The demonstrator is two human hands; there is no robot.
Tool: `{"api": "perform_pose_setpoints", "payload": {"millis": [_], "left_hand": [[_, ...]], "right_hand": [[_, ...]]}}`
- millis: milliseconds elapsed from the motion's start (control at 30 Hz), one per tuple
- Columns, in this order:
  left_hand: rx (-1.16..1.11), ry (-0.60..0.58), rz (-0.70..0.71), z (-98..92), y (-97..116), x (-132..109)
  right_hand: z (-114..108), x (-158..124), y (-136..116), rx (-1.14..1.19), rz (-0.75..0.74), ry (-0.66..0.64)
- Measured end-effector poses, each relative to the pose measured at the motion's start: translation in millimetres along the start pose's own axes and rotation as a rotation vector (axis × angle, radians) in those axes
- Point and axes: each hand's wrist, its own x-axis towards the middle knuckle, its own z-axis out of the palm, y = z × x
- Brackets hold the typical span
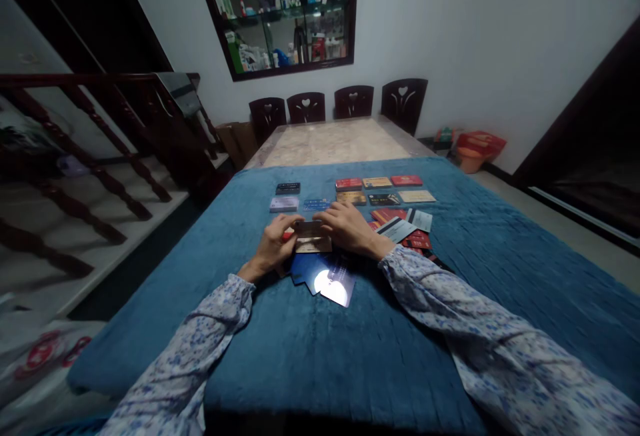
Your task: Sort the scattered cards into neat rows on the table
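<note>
from the pale pile (284, 205) rightward to the cream pile (417, 197), cards lie stacked, apparently to keep each kind apart. the left hand (275, 244), fingers curled, pinches the held cards (314, 245) by the blue cards (306, 269); the right hand (350, 228), arched, pinches their right end, seemingly steadying them.

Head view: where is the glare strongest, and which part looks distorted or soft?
Head view: strongest glare is on the purple card and adjoining blue card, washed partly white; head view, left side: the staircase railing looks stretched and soft.
</note>
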Motion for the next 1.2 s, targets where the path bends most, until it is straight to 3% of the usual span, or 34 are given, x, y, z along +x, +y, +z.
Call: {"api": "perform_pose_setpoints", "payload": {"millis": [700, 1200], "left_hand": [[0.128, -0.122, -0.088, 0.8, -11, -5], [0.149, -0.167, -0.115, 3.0, -18, 0]], "right_hand": [[4, -2, -13, -0.048, 0.153, -0.112], [1, -1, -4, 0.0, 0.133, -0.124]]}}
